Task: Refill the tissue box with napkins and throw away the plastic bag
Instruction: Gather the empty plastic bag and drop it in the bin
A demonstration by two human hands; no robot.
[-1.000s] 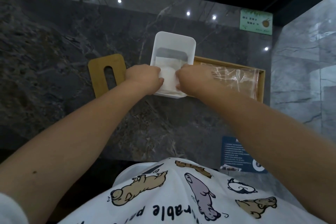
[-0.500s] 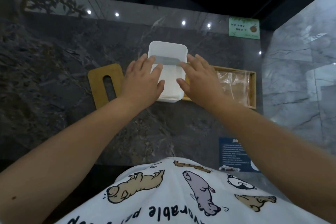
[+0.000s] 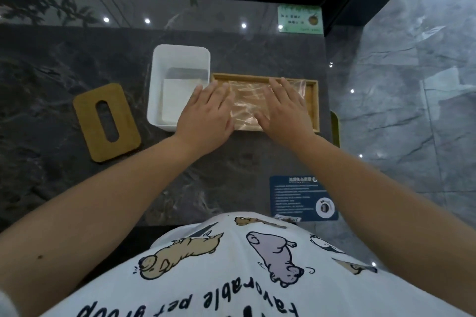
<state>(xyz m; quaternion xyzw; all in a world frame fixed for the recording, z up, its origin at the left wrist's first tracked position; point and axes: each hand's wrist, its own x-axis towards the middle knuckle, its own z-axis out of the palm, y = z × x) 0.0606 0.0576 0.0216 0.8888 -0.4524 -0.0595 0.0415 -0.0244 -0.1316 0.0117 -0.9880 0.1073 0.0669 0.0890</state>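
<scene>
The white tissue box (image 3: 180, 55) stands open on the dark marble counter, with a stack of white napkins (image 3: 173, 100) inside at its near end. To its right a shallow wooden tray (image 3: 313, 100) holds the clear plastic bag (image 3: 243, 103), lying flat. My left hand (image 3: 206, 113) rests with spread fingers on the bag's left part. On the bag's right part lies my right hand (image 3: 283, 110), also flat with fingers apart. Neither hand grips anything. The box's wooden lid (image 3: 88, 121), with an oval slot, lies to the left.
A blue printed card (image 3: 296, 197) lies near the counter's front right corner. A green label (image 3: 300, 19) sits at the back right. The counter ends at the right, beside a grey marble wall. A yellow-green edge (image 3: 334, 131) shows just past the tray.
Both hands have left the tissue box and moved right onto the plastic bag in the wooden tray. The napkins stay in the box.
</scene>
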